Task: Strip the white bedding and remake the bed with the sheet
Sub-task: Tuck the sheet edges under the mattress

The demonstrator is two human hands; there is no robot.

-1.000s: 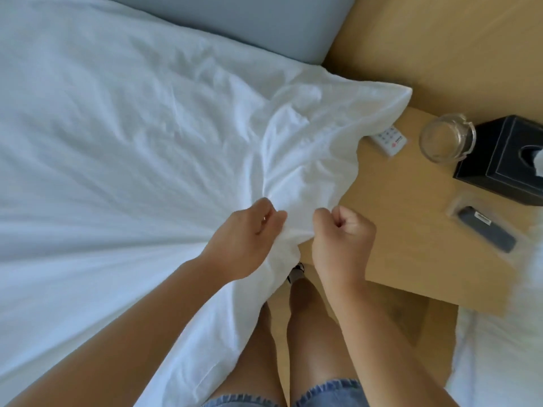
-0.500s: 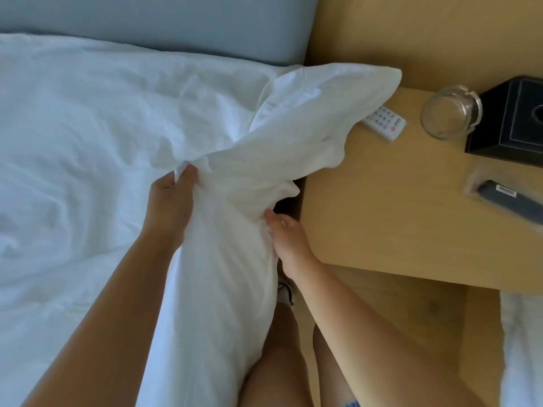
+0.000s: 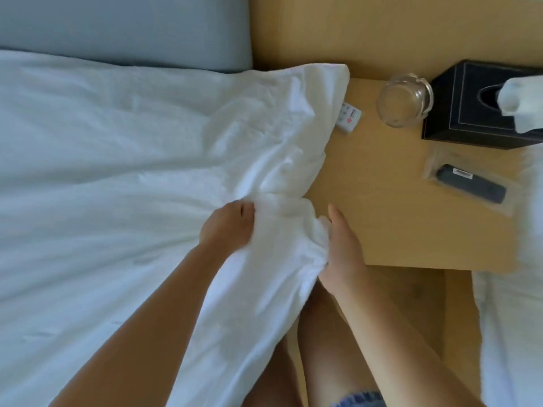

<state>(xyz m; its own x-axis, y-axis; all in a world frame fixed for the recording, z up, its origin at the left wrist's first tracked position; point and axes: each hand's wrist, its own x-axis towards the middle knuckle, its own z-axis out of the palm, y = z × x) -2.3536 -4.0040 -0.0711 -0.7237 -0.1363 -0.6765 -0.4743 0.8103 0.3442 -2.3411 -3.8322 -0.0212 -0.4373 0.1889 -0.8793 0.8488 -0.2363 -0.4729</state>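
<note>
**Item: white bedding (image 3: 132, 171), bed left of the bench (image 3: 382, 230).**

- Location: spread over the mattress. Its top corner (image 3: 326, 83) droops over the bench's left edge. The side hem is gathered at the bench's front-left corner.
- Left hand (image 3: 227, 227): just left of the bench, fingers curled down into the cloth, gripping a bunch.
- Right hand (image 3: 340, 245): against the bench's front-left corner, thumb pointing up, a wad of fabric held against the palm.
- Change: half a second ago the corner stood lifted and folded back, with the hands apart. Now it lies lower and flatter, and the hands sit close together on the hem. One second ago they were pinching the same edge in a similar way.
- Judgement: the cloth is probably being loosened and gathered along this side. Stripping looks barely begun, since most of the bedding is on the bed.

**Other entries, on the bench:** small white remote (image 3: 349, 118), glass dish (image 3: 405, 99), black tissue box (image 3: 476, 104), dark remote in a clear sleeve (image 3: 470, 183).

**Beyond the bench:** a grey headboard (image 3: 123, 27) to the left and more white linen (image 3: 511, 333) to the right.

**Not determinable:**
- The right hand's fingers, which are buried under the fabric.
- Whether the cloth is a sheet or a duvet cover.
- Whether the hem is tucked.
- The covered part of the white remote.
- The left fingertips, which are blurred.
- The tissue box, which is cut off at the frame edge.
</note>
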